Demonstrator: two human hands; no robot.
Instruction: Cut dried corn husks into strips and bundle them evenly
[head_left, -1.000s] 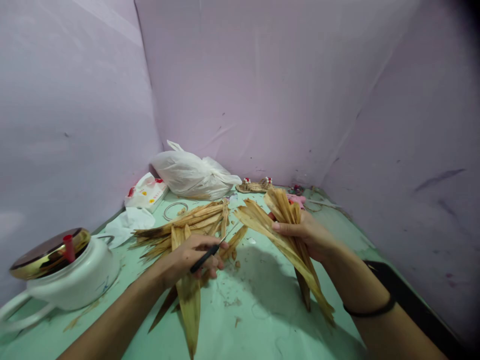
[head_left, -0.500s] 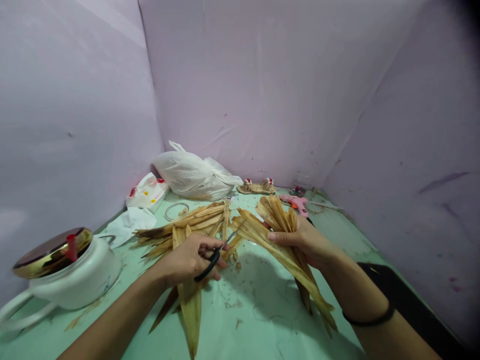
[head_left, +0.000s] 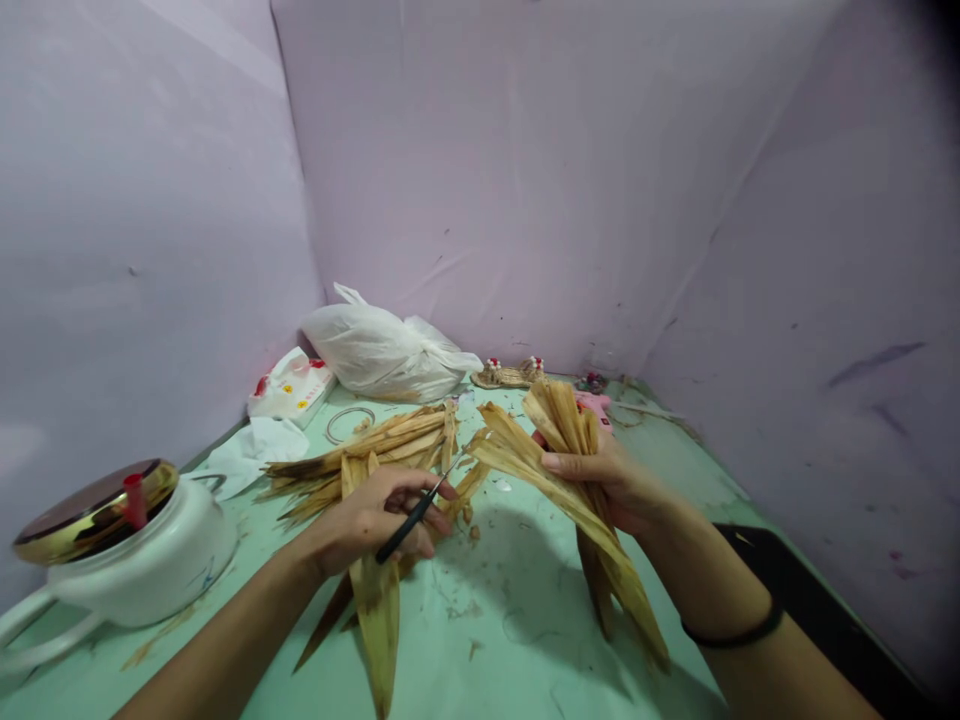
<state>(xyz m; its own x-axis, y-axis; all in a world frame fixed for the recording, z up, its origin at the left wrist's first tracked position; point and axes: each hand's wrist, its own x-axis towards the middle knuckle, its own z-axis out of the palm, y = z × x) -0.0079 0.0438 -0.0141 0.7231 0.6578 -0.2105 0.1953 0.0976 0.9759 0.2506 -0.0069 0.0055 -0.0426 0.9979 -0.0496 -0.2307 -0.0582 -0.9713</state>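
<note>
My left hand (head_left: 386,515) is closed round the black handles of a pair of scissors (head_left: 405,528). Their blades point up and right, the tips close to the end of a dried husk. A bunch of dried corn husks (head_left: 566,450) is gripped in my right hand (head_left: 600,475), thumb across the front; the long ends hang toward the front right. Under and behind my left hand lies a pile of dried husks (head_left: 375,440), with one broad husk (head_left: 375,620) reaching toward me.
A white pot with a gold-rimmed lid (head_left: 142,570) stands at left. Behind are a tissue pack (head_left: 292,385), a white plastic bag (head_left: 382,350), woven straw pieces (head_left: 510,375) and a pink glue gun (head_left: 596,405). A metal ring (head_left: 350,425) lies near the pile. A black flat object (head_left: 802,600) is at right.
The scissors have turned in my left hand, and their blades look closer together. The husk bunch in my right hand has shifted slightly left. The whole view has moved a little.
</note>
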